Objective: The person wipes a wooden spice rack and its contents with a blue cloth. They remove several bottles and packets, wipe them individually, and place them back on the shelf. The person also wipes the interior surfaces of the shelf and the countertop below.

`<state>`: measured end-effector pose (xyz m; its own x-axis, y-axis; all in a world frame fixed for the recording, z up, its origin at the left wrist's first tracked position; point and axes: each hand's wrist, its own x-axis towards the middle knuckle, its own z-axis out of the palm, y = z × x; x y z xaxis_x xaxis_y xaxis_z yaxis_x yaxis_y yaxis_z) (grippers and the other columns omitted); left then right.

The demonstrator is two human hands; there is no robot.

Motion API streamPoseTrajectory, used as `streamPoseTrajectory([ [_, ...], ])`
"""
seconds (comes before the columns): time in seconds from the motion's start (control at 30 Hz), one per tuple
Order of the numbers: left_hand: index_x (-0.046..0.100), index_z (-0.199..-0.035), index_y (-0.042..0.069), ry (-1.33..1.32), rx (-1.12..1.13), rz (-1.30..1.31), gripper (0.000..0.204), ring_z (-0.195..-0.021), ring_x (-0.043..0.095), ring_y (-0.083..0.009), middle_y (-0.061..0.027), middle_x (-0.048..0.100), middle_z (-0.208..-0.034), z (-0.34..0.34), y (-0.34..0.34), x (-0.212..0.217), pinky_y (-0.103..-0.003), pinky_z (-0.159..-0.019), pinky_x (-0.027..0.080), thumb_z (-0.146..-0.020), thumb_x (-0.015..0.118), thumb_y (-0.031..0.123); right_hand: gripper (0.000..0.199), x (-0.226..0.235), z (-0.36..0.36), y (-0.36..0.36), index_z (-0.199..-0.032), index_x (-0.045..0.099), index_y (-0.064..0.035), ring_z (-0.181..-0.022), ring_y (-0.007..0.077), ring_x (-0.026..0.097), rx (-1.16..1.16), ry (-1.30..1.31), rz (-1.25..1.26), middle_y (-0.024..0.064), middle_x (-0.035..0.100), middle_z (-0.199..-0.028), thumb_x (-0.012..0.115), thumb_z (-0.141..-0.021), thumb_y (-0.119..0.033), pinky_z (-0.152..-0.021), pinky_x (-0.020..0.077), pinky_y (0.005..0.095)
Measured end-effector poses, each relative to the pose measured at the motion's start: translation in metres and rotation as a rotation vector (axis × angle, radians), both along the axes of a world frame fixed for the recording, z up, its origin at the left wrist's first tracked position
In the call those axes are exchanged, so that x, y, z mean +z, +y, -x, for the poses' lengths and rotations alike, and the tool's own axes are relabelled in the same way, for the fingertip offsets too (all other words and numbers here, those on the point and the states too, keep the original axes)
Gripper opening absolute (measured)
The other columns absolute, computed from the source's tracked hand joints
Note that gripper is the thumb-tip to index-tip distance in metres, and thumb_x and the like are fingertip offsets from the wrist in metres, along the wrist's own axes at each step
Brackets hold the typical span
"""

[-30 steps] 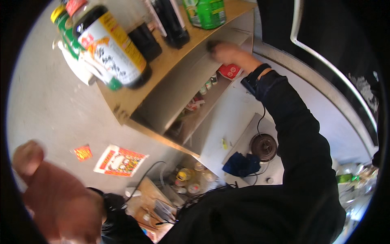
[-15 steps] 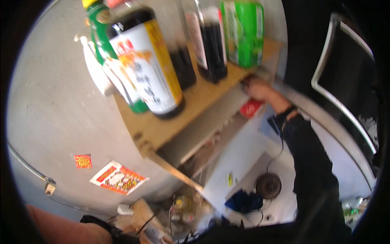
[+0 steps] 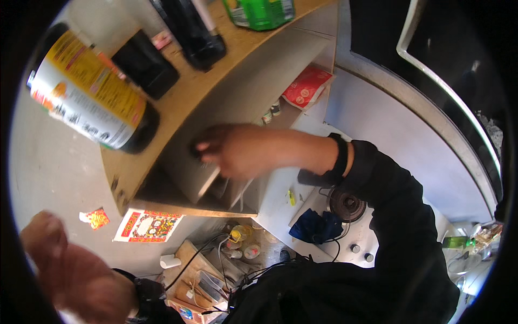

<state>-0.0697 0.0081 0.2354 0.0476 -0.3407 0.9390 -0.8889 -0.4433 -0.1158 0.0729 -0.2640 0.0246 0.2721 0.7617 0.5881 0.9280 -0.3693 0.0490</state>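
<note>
We look up and along a wooden wall shelf on a pale wall. On its top board stand a large dark bottle with a yellow label, two more dark bottles, and a green package at the far end. A red pouch leans in the lower compartment, small jars beside it.

Below us runs a white bench with a round burner, a dark blue cloth, cords and small bottles. A red-and-white sticker sits on the wall.

Our right hand reaches into the lower compartment, fingers curled on a grey, flat box-like thing. Its long axis runs along the shelf, near end pointing down toward the bench. We cannot tell whether the fingers clamp it or only touch it.

Our left hand hangs low left, blurred, well apart from the right, holding nothing we can see; fingers loosely spread.
</note>
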Motion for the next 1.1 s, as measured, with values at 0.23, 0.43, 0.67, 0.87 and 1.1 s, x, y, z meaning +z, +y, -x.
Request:
streamPoseTrajectory([
  [0.23,0.063,-0.112,0.000,0.489,-0.022,0.176,0.047,-0.099,0.060,-0.0256,-0.0183,0.064,-0.110,-0.067,0.023,-0.068,-0.037,-0.091,0.049,-0.112,0.033,0.036,0.035,0.004,-0.109,-0.020,-0.093,0.078,0.0004,-0.102,0.0385,0.072,-0.274,0.130,0.377,0.0233,0.075,-0.103,0.053,-0.099,-0.023,-0.091,0.0586,0.0496],
  [0.43,0.053,-0.112,0.003,0.589,-0.080,0.194,0.047,-0.099,0.054,-0.0219,-0.0133,0.050,-0.108,-0.079,0.017,-0.084,-0.036,-0.095,0.042,-0.112,0.027,0.042,0.050,0.041,-0.220,-0.172,-0.138,0.069,-0.0030,-0.129,0.0371,0.065,-0.870,0.448,0.504,0.0200,0.066,-0.144,0.044,-0.107,-0.033,-0.109,0.0506,0.0523],
  [0.67,0.052,-0.112,0.004,0.578,-0.077,0.234,0.044,-0.099,0.049,-0.0209,-0.0120,0.046,-0.105,-0.076,-0.004,-0.083,-0.036,-0.097,0.041,-0.111,0.027,0.041,0.049,0.015,-0.308,-0.233,-0.128,0.071,0.0039,-0.122,0.0393,0.067,-0.848,0.359,0.357,0.0252,0.069,-0.135,0.045,-0.105,-0.031,-0.106,0.0518,0.0522],
  [0.87,0.053,-0.109,0.004,0.543,-0.048,0.302,0.044,-0.102,0.051,-0.0224,-0.0131,0.047,-0.106,-0.072,0.007,-0.085,-0.039,-0.098,0.042,-0.110,0.029,0.041,0.045,0.029,-0.227,-0.100,-0.123,0.072,0.0038,-0.117,0.0400,0.068,-0.547,0.303,0.424,0.0261,0.070,-0.128,0.047,-0.104,-0.027,-0.103,0.0537,0.0521],
  [1.1,0.057,-0.108,0.001,0.577,-0.126,0.313,0.047,-0.104,0.054,-0.0247,-0.0131,0.052,-0.106,-0.079,0.005,-0.087,-0.040,-0.099,0.043,-0.111,0.031,0.040,0.038,0.011,-0.081,0.051,-0.119,0.074,0.0021,-0.113,0.0405,0.070,-0.120,0.199,0.184,0.0263,0.072,-0.121,0.049,-0.104,-0.023,-0.100,0.0559,0.0517],
])
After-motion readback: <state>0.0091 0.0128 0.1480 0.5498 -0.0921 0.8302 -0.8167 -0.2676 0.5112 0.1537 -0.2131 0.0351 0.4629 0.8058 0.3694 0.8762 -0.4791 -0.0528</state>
